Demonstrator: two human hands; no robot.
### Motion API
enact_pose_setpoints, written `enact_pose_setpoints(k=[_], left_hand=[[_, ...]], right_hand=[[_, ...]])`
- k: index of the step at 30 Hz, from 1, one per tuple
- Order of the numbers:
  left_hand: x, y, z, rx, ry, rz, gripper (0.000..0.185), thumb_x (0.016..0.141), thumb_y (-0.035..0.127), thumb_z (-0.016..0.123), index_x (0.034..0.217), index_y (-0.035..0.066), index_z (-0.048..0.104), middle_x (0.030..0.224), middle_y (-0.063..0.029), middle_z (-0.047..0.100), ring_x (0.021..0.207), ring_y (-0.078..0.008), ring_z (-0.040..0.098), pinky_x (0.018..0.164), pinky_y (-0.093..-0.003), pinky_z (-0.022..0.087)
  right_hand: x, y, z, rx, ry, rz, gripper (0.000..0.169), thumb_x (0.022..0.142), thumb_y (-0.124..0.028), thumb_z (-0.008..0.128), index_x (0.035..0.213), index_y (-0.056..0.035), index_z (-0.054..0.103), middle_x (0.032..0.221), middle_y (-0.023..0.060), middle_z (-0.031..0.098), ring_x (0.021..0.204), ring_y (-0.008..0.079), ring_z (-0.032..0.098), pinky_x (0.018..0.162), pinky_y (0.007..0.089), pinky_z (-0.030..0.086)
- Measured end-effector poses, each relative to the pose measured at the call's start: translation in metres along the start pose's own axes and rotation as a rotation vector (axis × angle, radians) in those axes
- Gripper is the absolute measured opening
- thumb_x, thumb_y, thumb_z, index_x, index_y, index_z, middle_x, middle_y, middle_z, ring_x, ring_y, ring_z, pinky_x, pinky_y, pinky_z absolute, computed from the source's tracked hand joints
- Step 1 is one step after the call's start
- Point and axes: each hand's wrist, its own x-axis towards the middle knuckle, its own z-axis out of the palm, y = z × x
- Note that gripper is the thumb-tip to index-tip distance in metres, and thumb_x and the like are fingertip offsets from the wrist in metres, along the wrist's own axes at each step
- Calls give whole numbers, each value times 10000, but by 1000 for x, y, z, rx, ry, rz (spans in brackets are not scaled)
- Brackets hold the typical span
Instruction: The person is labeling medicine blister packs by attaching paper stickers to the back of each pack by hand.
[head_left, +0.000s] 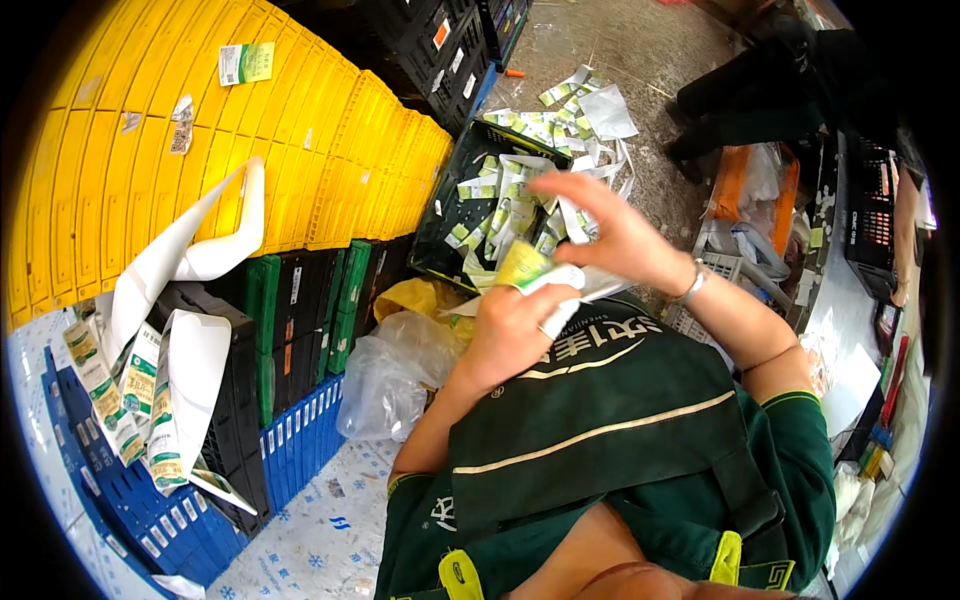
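Note:
My left hand (514, 330), in front of the apron, is closed around a green and white printed label strip (525, 268). White backing paper (561, 319) shows between its fingers. My right hand (611, 229) is raised just beyond it, blurred, with thumb and fingers apart. Its thumb is close to the strip's upper end; whether they touch cannot be told. Below both hands, a black plastic crate (435, 244) holds a tangle of label strips (510, 202) and white backing. More green label strips (544, 127) are strewn on the floor beyond the crate.
Stacked yellow crates (300, 172) rise at left, with a white paper strip (154, 277) draped on them. Black crates (296, 330), blue crates (304, 420) and a clear plastic bag (386, 375) lie below. At right, a person's dark-clothed legs (742, 97) stand near an orange crate (727, 184).

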Motion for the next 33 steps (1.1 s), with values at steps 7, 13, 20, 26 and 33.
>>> enact_pose_setpoints(k=[7, 13, 20, 26, 33], left_hand=[[6, -12, 7, -331, 114, -551, 129, 867, 117, 710, 923, 3, 682, 774, -138, 676, 680, -224, 659, 638, -326, 501], [12, -16, 4, -131, 98, -405, 147, 811, 116, 740, 892, 19, 664, 763, -162, 653, 652, -319, 610, 608, -384, 485], [13, -20, -6, 20, 23, -274, 181, 789, 77, 735, 945, 44, 649, 825, -159, 653, 784, -363, 618, 672, -423, 494], [18, -24, -16, 173, 43, 20, 237, 736, 34, 712, 963, 74, 659, 896, -144, 639, 866, -370, 616, 771, -458, 497], [27, -15, -19, 142, 12, 154, 218, 749, 48, 752, 956, 77, 691, 964, -137, 681, 902, -350, 662, 798, -421, 532]], right_hand=[[-13, -31, -28, 55, -198, 103, 174, 870, -137, 684, 1032, -75, 681, 873, 85, 650, 793, 243, 659, 667, 328, 517], [6, -24, -19, -85, -219, -20, 112, 813, -135, 710, 891, -87, 646, 805, 64, 622, 741, 275, 635, 630, 364, 497], [-1, -27, -12, -60, -189, 34, 111, 797, -104, 716, 843, -65, 623, 796, 87, 623, 759, 292, 633, 658, 363, 505], [-23, -44, -57, 462, -245, 334, 48, 901, -27, 652, 936, -21, 684, 858, -1, 653, 840, 82, 603, 787, 260, 491], [4, -23, 1, 767, 58, 382, 786, 848, 88, 635, 1525, -123, 296, 1247, 94, 517, 898, 109, 600, 843, 247, 514]])
